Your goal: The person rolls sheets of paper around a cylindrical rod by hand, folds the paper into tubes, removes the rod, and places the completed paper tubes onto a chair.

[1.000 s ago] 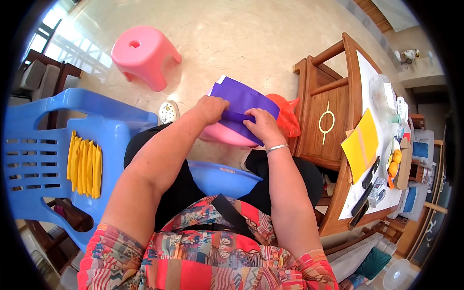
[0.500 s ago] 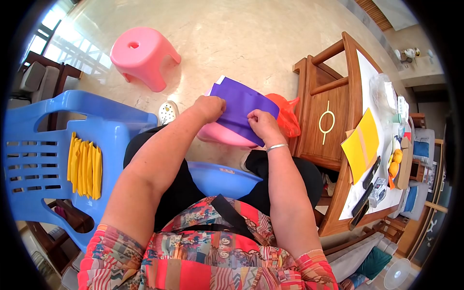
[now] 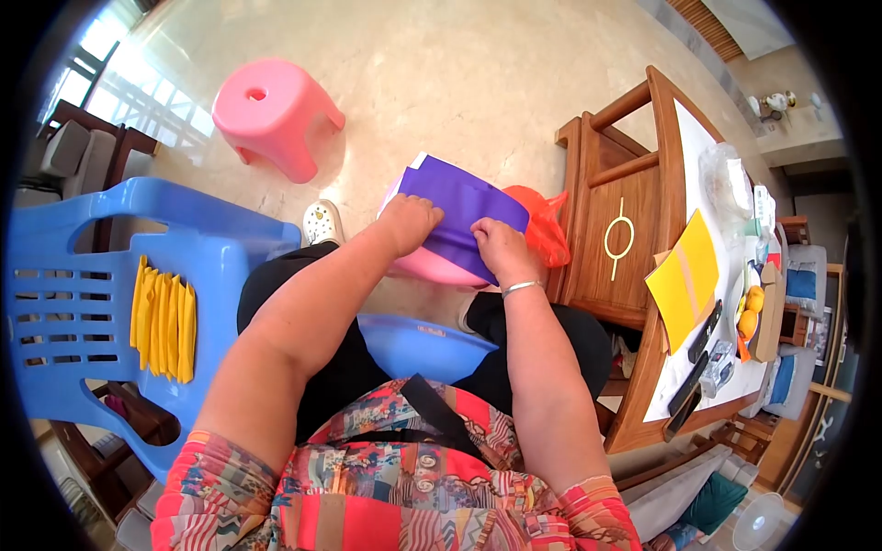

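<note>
A purple sheet [image 3: 469,200], paper or cloth, lies over a pink stool [image 3: 439,269] between my knees, and a white edge [image 3: 420,160] shows at its upper left corner. My left hand [image 3: 411,225] rests on the sheet's left part with its fingers curled against it. Toward the right side, my right hand [image 3: 502,250] is closed, thumb and fingers pinched together on the purple surface. The exact grip of the left fingertips is partly hidden by the hand. Behind the sheet's right edge sits a red plastic bag [image 3: 547,225].
Folded yellow pieces [image 3: 165,321] lie in a row on a blue plastic chair [image 3: 220,266] at my left. Another pink stool [image 3: 276,110] stands farther ahead. To the right, a wooden table [image 3: 657,367] carries a yellow sheet [image 3: 684,280], a dark remote [image 3: 706,331] and oranges [image 3: 749,321].
My left hand has slid a little right and down across the purple sheet. My right hand stays near the same spot, slightly lower. The view has shifted slightly.
</note>
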The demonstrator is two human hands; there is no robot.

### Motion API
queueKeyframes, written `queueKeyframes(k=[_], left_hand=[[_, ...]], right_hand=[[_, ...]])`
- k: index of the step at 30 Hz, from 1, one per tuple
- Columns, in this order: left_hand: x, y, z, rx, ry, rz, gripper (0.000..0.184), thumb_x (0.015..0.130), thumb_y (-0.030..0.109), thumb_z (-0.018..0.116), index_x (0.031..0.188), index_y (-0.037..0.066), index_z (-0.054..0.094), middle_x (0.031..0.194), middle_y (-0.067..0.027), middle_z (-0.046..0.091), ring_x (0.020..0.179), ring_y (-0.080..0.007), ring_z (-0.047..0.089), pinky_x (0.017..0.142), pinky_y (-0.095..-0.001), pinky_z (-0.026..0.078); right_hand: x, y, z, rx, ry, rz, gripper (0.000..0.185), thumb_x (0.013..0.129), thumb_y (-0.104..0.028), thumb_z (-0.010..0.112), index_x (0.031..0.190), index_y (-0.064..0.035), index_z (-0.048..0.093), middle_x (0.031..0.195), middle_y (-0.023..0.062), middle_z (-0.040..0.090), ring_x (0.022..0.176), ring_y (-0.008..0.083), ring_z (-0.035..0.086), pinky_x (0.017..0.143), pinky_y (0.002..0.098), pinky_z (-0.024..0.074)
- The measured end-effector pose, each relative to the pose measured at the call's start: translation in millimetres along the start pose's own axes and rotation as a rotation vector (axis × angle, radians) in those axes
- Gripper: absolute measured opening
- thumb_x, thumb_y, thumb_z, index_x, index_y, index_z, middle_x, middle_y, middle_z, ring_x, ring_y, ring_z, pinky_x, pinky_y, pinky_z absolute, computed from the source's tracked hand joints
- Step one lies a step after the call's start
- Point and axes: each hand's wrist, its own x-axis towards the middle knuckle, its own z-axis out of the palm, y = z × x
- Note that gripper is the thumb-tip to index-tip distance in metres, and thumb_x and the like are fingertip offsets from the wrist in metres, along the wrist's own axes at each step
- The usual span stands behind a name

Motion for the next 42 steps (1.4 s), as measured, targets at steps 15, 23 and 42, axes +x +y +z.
queueKeyframes(k=[15, 23, 42], left_hand=[[2.6, -6.3, -1.2, -0.084, -0.072, -0.041, 0.018, 0.093, 0.016, 0.061, 0.109, 0.015, 0.068, 0.107, -0.0091, 0.071, 0.105, -0.0297, 0.069, 0.09, -0.0446, 0.054], [4.4, -8.7, -10.8, -0.2, -0.16, -0.145, 0.022, 0.086, 0.017, 0.07, 0.107, 0.02, 0.075, 0.114, -0.0074, 0.071, 0.113, -0.0266, 0.067, 0.096, -0.0429, 0.053], [8.1, -8.1, -28.0, -0.03, -0.251, -0.204, 0.029, 0.084, 0.03, 0.078, 0.112, 0.022, 0.075, 0.113, -0.0046, 0.07, 0.118, -0.0237, 0.065, 0.109, -0.048, 0.04]], right_hand=[[-13.9, -30.1, 1.3, -0.139, 0.134, -0.323, 0.025, 0.078, -0.021, 0.082, 0.101, -0.0154, 0.074, 0.104, 0.007, 0.071, 0.106, 0.0281, 0.066, 0.095, 0.0461, 0.0464], [-8.7, -25.6, 5.3, -0.202, 0.021, -0.289, 0.025, 0.081, -0.021, 0.078, 0.104, -0.0144, 0.072, 0.102, 0.0086, 0.071, 0.108, 0.0286, 0.067, 0.093, 0.0454, 0.0482], [-1.3, -21.2, -7.9, -0.223, -0.159, -0.089, 0.031, 0.081, -0.026, 0.08, 0.109, -0.0153, 0.07, 0.111, 0.0102, 0.071, 0.112, 0.0313, 0.067, 0.095, 0.0463, 0.0513]])
